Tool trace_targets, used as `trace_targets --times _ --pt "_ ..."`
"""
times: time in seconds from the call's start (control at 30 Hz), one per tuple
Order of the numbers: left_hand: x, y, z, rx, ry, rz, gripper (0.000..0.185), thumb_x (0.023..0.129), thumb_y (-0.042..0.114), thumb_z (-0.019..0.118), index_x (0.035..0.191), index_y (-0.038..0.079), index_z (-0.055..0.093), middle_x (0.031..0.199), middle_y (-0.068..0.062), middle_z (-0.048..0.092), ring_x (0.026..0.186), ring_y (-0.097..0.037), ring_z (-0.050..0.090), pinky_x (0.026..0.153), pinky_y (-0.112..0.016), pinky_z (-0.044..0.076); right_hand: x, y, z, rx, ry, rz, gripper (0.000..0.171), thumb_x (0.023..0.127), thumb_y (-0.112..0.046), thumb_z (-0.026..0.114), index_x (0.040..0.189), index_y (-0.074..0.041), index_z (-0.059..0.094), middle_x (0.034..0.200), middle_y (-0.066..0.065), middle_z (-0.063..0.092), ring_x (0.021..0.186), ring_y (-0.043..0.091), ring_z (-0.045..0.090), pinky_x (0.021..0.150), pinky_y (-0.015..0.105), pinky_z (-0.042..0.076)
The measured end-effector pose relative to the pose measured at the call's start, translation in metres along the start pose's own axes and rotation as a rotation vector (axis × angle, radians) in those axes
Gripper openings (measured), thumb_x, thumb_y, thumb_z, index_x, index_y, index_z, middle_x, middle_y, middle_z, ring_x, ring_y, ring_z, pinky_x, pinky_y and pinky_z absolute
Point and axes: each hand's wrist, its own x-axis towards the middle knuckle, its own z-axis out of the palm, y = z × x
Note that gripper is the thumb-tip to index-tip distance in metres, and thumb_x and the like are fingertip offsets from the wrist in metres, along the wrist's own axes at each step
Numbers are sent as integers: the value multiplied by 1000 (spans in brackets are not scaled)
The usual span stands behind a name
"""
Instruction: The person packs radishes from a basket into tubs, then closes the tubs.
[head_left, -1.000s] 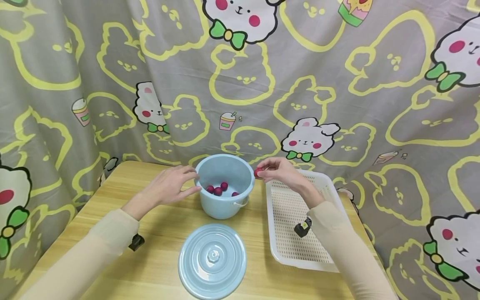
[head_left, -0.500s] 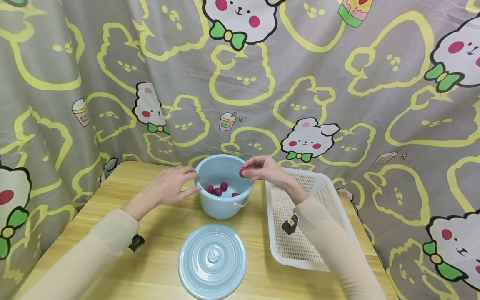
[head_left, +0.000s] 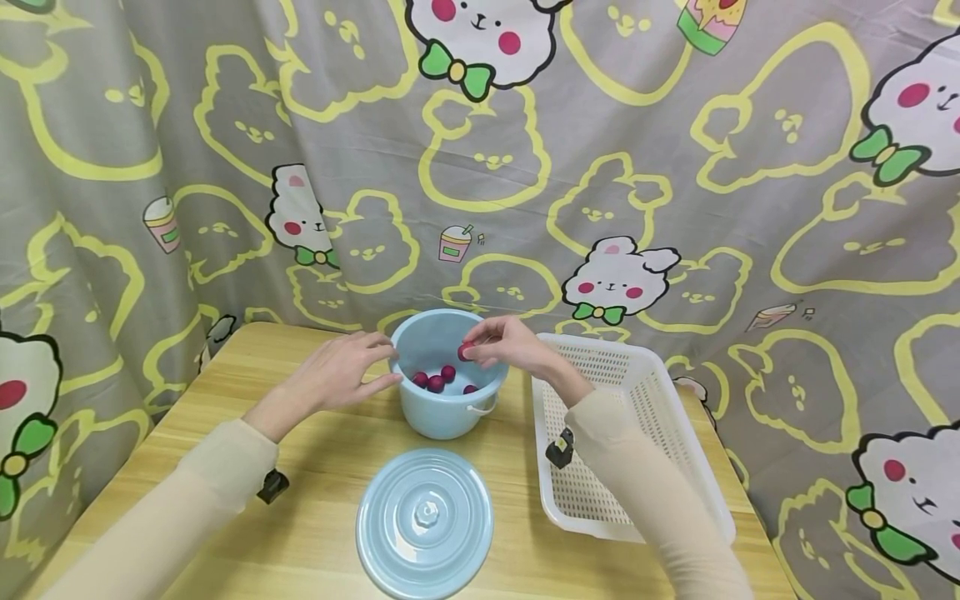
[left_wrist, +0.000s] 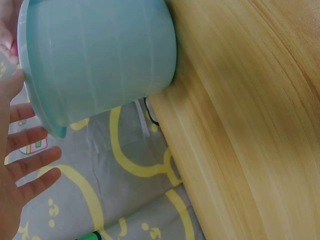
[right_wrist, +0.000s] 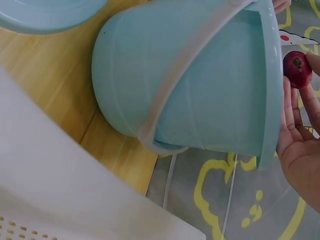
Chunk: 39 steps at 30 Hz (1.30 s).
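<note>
A light blue plastic bucket [head_left: 441,418] stands upright on the table, several small dark red fruits [head_left: 435,383] lying inside it. My right hand [head_left: 517,347] pinches one more round dark red fruit [right_wrist: 298,70] between thumb and fingers, over the bucket's right side and above the fruits within. In the right wrist view its puckered end shows. At the bucket's left rim is my left hand [head_left: 336,369], fingers spread and loosely extended; in the left wrist view the fingertips [left_wrist: 37,135] are at or close to the rim, and contact is hard to tell.
A blue round lid [head_left: 425,533] lies in front of the bucket on the wooden table [head_left: 315,500]. To the right sits a white slotted basket [head_left: 581,496], partly under my right forearm. A patterned curtain [head_left: 375,150] hangs right behind the table. The bucket's pale handle [right_wrist: 175,75] hangs down its side.
My right hand has moved left with the fruit, from beside the bucket's right rim to over its opening. The left hand has stayed in place.
</note>
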Motion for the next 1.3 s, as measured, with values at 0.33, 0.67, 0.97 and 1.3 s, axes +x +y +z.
trace_targets --times 0.33,0.67,0.97,1.3 --pt "-1 0 2 0 10 1 44 100 50 68 123 14 75 127 -12 72 109 -32 72 91 -52 62 10 -2 10 -80 -24 21 26 94 -16 79 115 -3 74 100 8 79 81 18 75 93 54 63" --pt "-2 -2 3 -2 29 13 43 100 50 68 121 14 75 127 -12 72 109 -33 73 91 -53 62 16 -3 14 -145 -54 46 24 94 -17 79 114 -3 74 102 9 78 105 49 72 87 44 66" --pt "-2 -2 2 -10 26 18 42 101 49 67 121 12 75 127 -13 72 111 -34 72 93 -55 61 17 -4 14 -174 -77 49 23 94 -17 79 112 -3 75 100 7 78 86 24 75 78 31 65" --pt "0 -1 3 -10 28 9 44 100 51 68 121 14 75 127 -12 72 109 -32 73 91 -52 62 15 -4 12 -164 -73 35 25 98 -13 73 119 1 73 102 12 78 93 34 76 85 40 66"
